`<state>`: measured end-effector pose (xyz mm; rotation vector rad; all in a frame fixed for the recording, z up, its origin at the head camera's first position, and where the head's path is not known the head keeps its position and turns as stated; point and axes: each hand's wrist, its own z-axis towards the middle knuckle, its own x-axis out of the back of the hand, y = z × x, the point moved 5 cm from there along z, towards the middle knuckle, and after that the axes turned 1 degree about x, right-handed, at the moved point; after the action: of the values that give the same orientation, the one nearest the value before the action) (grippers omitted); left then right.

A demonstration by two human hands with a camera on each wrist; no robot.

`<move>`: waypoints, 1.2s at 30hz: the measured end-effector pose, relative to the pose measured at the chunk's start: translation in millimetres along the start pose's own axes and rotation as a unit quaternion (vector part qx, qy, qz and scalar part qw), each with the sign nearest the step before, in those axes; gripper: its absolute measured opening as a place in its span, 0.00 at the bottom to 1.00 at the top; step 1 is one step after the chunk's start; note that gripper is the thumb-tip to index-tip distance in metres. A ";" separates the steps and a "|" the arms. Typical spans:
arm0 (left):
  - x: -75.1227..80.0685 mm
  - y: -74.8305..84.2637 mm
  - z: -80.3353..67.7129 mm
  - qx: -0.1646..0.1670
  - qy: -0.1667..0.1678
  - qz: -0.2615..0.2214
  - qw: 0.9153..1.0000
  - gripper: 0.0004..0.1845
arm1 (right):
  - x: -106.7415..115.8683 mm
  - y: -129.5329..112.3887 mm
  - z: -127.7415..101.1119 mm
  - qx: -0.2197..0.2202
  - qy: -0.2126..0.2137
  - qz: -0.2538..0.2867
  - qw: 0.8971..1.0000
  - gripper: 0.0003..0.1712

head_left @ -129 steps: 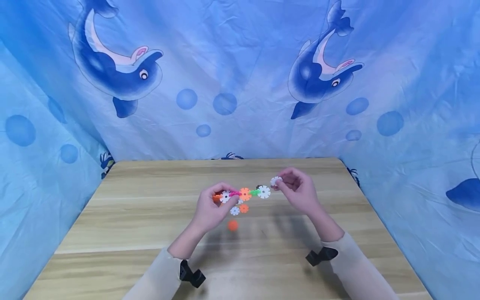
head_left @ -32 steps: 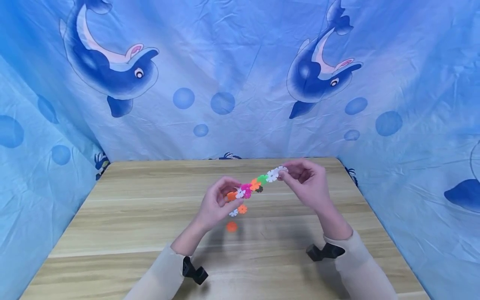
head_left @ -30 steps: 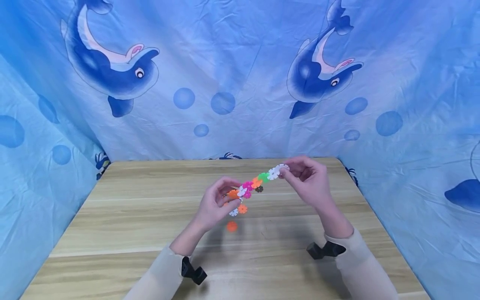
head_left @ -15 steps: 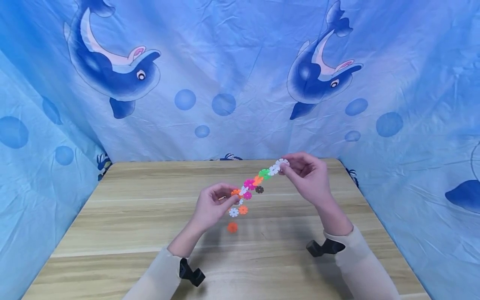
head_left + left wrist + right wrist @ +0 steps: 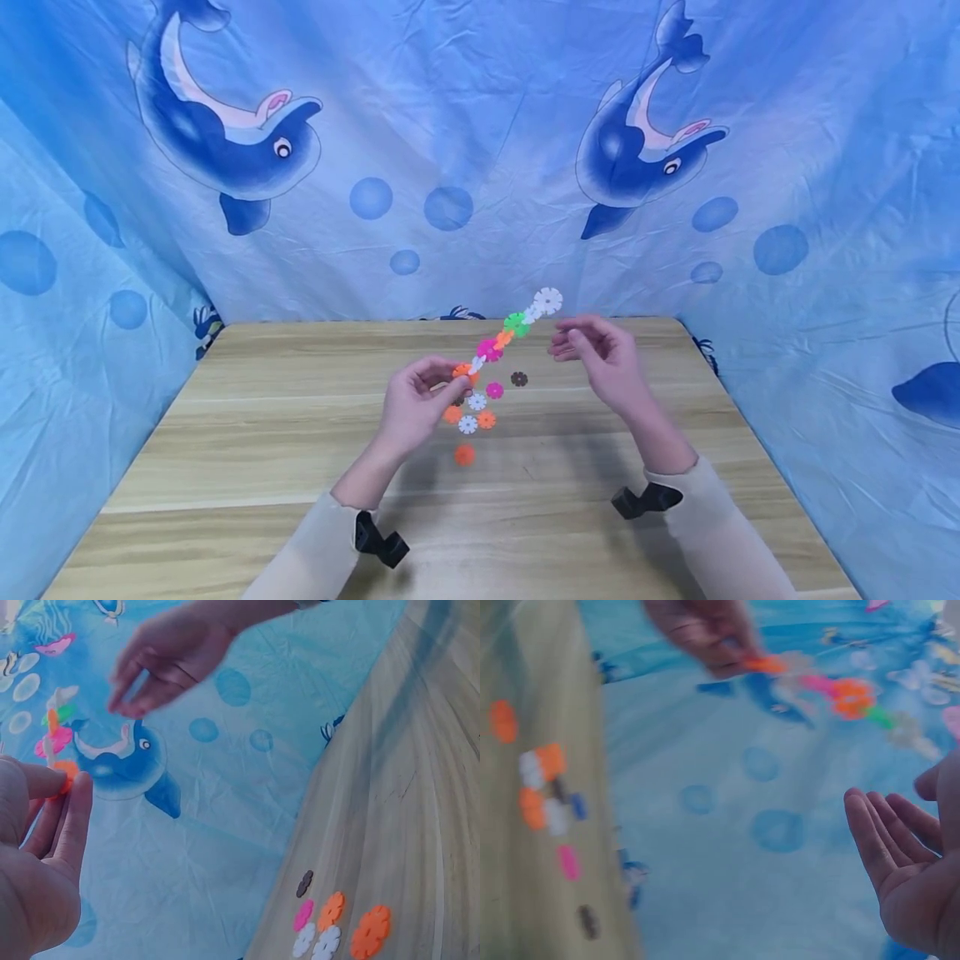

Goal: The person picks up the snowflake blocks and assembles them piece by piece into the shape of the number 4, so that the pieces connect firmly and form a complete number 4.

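disc chain [image 5: 516,323]: matt plastic | table [image 5: 300,467]: smooth, wood-grained | backdrop [image 5: 495,125]: creased cloth

Head view: bright, diffuse illumination, with soft shadows on the worktop [image 5: 225,450] and a pale sheen at lower centre. Wrist views: dimmer; in the right, the disc chain [image 5: 853,699] and loose discs [image 5: 569,862] appear blurred.

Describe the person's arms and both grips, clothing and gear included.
The left sleeve and right sleeve are plain and off-white. A blocky black device sits at each wrist. The left grip and right grip wear no gloves; no cables show.
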<state>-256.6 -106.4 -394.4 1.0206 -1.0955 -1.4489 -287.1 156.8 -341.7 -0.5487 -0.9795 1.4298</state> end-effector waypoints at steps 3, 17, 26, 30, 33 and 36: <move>2.7 1.8 -0.5 -0.005 0.013 -0.003 1.000 0.15 | -14.8 28.5 -6.4 -0.055 -0.029 -0.071 0.996 0.12; 0.5 9.0 0.7 -0.029 0.029 -0.018 0.999 0.15 | -100.0 102.6 -36.6 -0.065 -0.294 -0.306 0.903 0.19; 0.3 7.1 0.4 -0.032 0.032 -0.019 0.999 0.16 | -121.2 109.9 -48.5 -0.006 -0.333 -0.413 0.848 0.18; 1.4 7.5 0.7 -0.036 0.032 -0.027 0.998 0.16 | -121.0 112.5 -51.4 -0.025 -0.314 -0.422 0.850 0.14; 1.9 8.3 1.1 -0.040 0.031 -0.028 0.998 0.16 | -118.3 114.9 -51.5 -0.053 -0.296 -0.403 0.864 0.09; 2.4 9.5 1.4 -0.040 0.032 -0.026 0.998 0.16 | -115.9 116.4 -50.7 -0.081 -0.285 -0.381 0.876 0.11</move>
<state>-256.2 -109.3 -385.0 1.0384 -0.9635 -1.4789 -295.7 70.4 -490.1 0.1835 -1.5739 0.7829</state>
